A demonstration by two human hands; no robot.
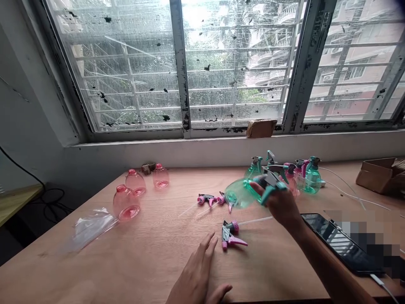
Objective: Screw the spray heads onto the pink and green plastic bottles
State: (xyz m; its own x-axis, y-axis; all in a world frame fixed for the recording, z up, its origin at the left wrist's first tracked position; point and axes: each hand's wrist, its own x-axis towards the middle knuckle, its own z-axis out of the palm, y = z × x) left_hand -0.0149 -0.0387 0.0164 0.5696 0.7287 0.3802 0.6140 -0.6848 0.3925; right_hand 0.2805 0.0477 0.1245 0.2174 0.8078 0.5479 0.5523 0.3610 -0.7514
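Barred windows (234,63) back your light wooden bench (152,266). Your right hand (282,203) holds a green transparent plastic spray bottle (241,194) sideways by its head, right of centre; your left hand (196,270), thumb spread wide, is near a pink-and-grey plastic trigger sprayer (226,233).

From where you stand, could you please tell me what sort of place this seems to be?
Probably a makeshift indoor workspace: a wooden table below a wide window, with loose spray heads and uncapped pink bottles set out on it.
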